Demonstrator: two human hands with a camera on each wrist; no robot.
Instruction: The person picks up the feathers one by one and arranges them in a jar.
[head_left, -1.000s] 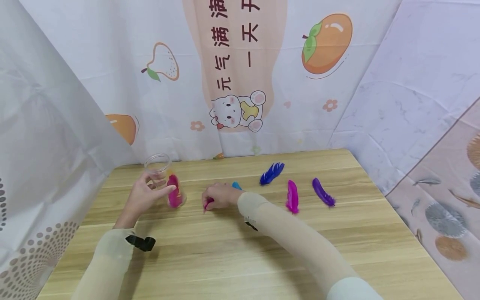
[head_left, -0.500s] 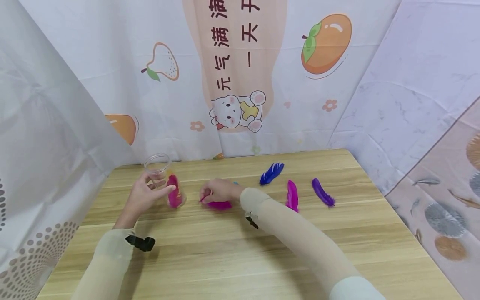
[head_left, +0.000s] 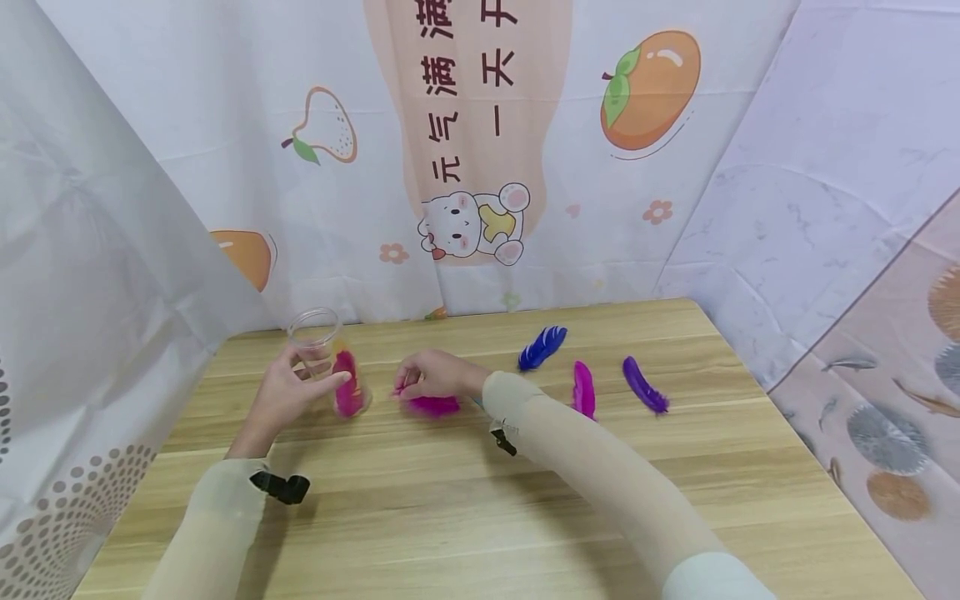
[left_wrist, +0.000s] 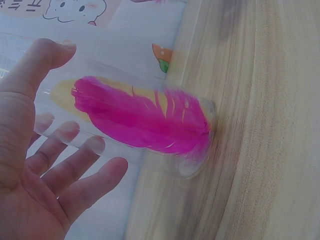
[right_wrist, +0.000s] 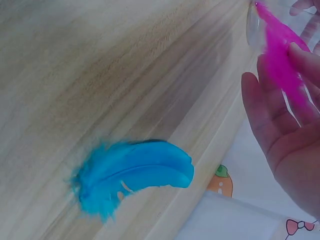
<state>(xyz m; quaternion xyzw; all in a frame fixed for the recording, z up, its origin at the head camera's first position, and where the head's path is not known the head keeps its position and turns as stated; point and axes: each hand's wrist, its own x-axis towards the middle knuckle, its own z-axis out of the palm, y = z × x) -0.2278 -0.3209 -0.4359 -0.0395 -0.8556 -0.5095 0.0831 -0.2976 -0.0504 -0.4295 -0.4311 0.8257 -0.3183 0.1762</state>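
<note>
A: Magenta feather (head_left: 433, 405), head view: pinched by the right hand (head_left: 433, 377) just above the table (head_left: 450, 517), quill end pointing toward the clear cup (head_left: 324, 350).
B: Left hand (head_left: 288, 393)?
A: Fingers and thumb curled round the cup, which stands on the table near the back left corner. A second pink feather (head_left: 345, 383) sits inside it. Farther right lie a blue feather (head_left: 542, 347), another magenta feather (head_left: 582, 390) and a purple feather (head_left: 645, 385), apart from each other.
B: Left wrist view?
A: Cup (left_wrist: 125, 130) rests with its base on the wood; thumb and fingers (left_wrist: 60, 145) wrap it, seen through the plastic. Pink feather (left_wrist: 145, 120) and something yellow behind it inside.
B: Right wrist view?
A: Magenta feather (right_wrist: 280, 60) held between thumb and fingers (right_wrist: 265, 115), tip close to the cup rim (right_wrist: 252, 27). A light blue feather (right_wrist: 132, 175) lies flat on the table below the hand.
</note>
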